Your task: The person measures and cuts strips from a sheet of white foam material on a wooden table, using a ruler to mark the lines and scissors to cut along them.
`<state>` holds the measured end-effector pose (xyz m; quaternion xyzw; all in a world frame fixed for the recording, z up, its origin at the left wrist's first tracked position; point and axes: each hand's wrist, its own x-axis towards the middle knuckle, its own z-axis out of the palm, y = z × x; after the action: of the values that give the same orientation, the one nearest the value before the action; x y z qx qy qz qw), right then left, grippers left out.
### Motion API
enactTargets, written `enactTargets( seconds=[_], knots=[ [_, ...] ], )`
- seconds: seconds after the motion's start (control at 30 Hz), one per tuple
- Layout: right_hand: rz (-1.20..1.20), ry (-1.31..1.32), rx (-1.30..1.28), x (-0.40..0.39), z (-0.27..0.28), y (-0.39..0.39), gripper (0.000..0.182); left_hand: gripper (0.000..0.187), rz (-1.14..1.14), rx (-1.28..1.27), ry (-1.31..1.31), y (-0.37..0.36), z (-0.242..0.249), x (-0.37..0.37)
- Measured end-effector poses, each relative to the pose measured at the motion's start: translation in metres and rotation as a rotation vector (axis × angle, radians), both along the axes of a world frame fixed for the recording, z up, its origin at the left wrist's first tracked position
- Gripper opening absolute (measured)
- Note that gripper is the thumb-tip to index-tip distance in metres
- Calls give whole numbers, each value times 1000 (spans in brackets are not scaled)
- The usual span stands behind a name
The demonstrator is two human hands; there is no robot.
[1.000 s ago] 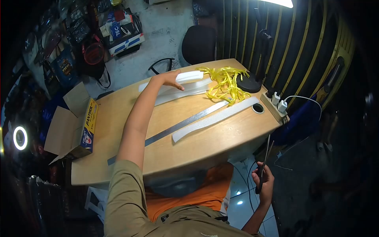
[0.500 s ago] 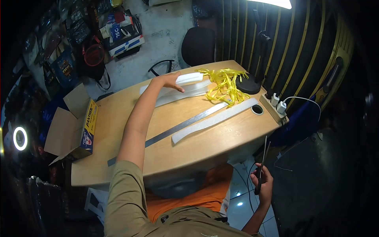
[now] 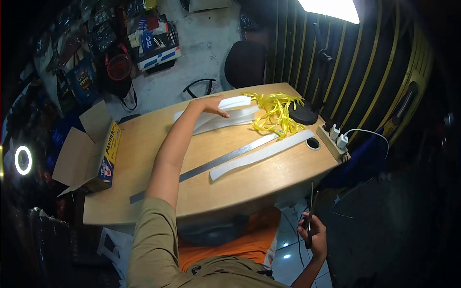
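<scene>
My left hand [image 3: 211, 105] reaches over white foam strips [image 3: 235, 102] near the far side of the table. Its thumb is spread from the fingers and appears to touch them; some fingertips are hidden. My right hand [image 3: 315, 234] is closed around the dark handles of scissors [image 3: 311, 211], off the table's near right edge, with the blades pointing up and slightly parted. A metal ruler [image 3: 225, 157] lies diagonally on the table, beside a separate white strip [image 3: 261, 154]. A tangle of yellow ribbon [image 3: 278, 113] rests past the ruler's far end.
On the wooden table [image 3: 144, 158] stands an opened cardboard box [image 3: 109, 149] at the left. The black lamp base [image 3: 303, 114] and a power strip [image 3: 331, 137] with white plugs are at the right. A dark chair [image 3: 245, 65] is behind the table.
The view has shifted slightly, so the table appears lower. My right hand with the scissors has moved a little down and left. My left hand stays over the white strips.
</scene>
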<state>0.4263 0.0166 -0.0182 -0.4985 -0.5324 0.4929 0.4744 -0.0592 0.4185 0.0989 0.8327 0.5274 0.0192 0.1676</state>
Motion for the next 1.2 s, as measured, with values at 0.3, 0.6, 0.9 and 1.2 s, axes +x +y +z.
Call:
enactTargets(
  seconds=[0.3,0.6,0.9,1.2],
  knots=[
    [41,-151,-19,-1,3,3,50,120,34,-20,18,7,-5,-2],
    [143,-262,28,-2,7,3,55,113,14,-37,43,1,-3,3],
    [150,-230,-17,-3,-4,1,57,99,44,102,151,-3,6,6],
    [57,-213,-55,-4,-13,-1,53,91,62,145,178,-7,14,16]
  ],
)
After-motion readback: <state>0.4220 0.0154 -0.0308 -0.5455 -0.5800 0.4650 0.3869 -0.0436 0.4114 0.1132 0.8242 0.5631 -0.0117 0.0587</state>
